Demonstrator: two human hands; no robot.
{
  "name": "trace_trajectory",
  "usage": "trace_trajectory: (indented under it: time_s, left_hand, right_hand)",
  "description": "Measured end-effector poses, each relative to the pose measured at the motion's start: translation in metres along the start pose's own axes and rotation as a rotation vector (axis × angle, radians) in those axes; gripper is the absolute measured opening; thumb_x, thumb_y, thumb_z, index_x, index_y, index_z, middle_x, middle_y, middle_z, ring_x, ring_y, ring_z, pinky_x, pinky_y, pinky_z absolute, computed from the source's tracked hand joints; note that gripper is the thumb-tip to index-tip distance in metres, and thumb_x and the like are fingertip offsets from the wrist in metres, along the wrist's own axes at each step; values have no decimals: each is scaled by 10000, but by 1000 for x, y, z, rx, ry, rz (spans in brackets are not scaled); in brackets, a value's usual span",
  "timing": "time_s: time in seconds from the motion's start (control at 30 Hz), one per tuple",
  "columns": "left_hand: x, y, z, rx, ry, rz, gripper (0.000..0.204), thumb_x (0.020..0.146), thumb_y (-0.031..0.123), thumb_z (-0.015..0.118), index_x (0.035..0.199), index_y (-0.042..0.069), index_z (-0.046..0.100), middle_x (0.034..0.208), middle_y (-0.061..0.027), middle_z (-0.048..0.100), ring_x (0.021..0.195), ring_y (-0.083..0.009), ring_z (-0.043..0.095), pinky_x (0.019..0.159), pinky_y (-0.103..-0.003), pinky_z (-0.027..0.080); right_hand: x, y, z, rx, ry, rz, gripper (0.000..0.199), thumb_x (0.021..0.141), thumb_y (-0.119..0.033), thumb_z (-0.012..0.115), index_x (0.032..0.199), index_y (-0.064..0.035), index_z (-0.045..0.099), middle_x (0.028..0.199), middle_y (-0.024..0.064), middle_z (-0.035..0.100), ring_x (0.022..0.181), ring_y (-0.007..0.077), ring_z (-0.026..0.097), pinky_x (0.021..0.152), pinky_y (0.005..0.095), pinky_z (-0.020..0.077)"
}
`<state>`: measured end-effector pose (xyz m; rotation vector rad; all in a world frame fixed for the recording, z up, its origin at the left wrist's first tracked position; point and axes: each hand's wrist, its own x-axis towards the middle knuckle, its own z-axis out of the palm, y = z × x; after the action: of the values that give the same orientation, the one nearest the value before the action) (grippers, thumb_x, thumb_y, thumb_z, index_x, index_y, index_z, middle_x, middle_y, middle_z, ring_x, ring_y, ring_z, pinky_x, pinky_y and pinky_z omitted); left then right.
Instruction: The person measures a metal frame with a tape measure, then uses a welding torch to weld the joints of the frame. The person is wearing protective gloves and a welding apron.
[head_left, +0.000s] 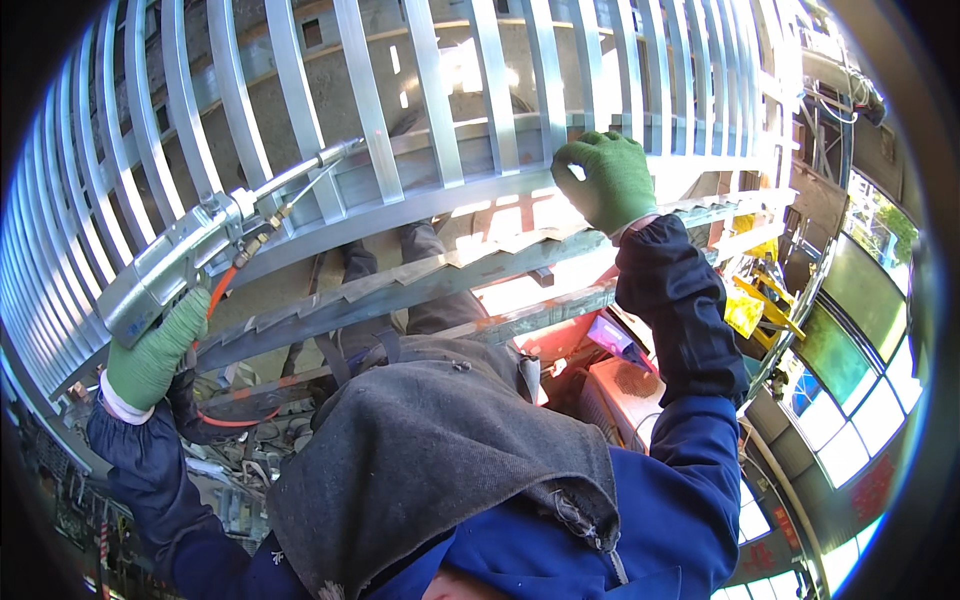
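My left hand (158, 352), in a green glove, grips the rear of a silver metal tool (165, 262). The tool has a boxy body, a long thin barrel and brass fittings. Its tip lies near an upright bar of a large metal grating (430, 95). An orange hose (222, 288) joins the tool at the fittings. Also gloved in green, my right hand (607, 180) is closed at the grating's near rail (400, 215). Thumb and finger form a ring there. Whatever those fingers hold, if anything, is hidden.
A toothed metal beam (430, 285) crosses between me and the grating. Below it, at right, stands a red box-shaped machine (622, 388). Yellow metal parts (755, 300) lie farther right, near tall windows (850, 360). Loose scraps and cables (245, 445) lie at lower left.
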<state>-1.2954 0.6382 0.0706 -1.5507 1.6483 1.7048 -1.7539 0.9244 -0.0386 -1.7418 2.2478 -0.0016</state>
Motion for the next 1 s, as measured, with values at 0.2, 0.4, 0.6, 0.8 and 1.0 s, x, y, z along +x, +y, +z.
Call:
trace_trajectory:
  time_s: [0.2, 0.4, 0.6, 0.8, 1.0]
  left_hand:
    - [2, -12, -1, -3, 28, 41, 327, 1028, 296, 769, 1210, 32, 706, 806, 5, 666, 708, -84, 611, 630, -258, 463]
    - [1, -16, -8, 2, 16, 31, 341, 1028, 312, 770, 1222, 40, 701, 813, 14, 663, 705, -75, 600, 625, -254, 455]
    - [7, -35, -15, -32, 24, 74, 372, 1033, 323, 767, 1243, 26, 692, 810, 28, 640, 713, -75, 583, 640, -258, 448]
    - [5, -28, -12, -20, 25, 30, 374, 1033, 337, 768, 1238, 34, 693, 809, 28, 644, 720, -74, 584, 646, -262, 448]
    - [-1, -15, -13, 30, 38, -44, 385, 1033, 352, 765, 1241, 35, 701, 808, 29, 654, 699, -66, 578, 616, -253, 436]
  right_hand:
    - [8, -16, -1, -169, -68, 69, 135, 867, -213, 688, 829, -136, 792, 912, 97, 757, 887, 337, 724, 846, 472, 554]
    - [0, 42, -4, -581, -33, 325, 113, 880, -212, 696, 863, -144, 784, 945, 74, 758, 925, 329, 719, 840, 473, 539]
    - [-17, 22, 0, -39, 94, 115, 66, 886, -202, 743, 934, -180, 783, 942, 68, 730, 951, 353, 694, 872, 474, 520]
    - [-18, -15, 13, 33, 80, 83, 83, 914, -182, 716, 949, -157, 787, 987, 65, 736, 988, 342, 685, 936, 497, 490]
    - [-17, -16, 1, 232, 234, 183, 77, 895, -139, 751, 948, -129, 806, 916, 101, 751, 884, 355, 711, 819, 486, 543]
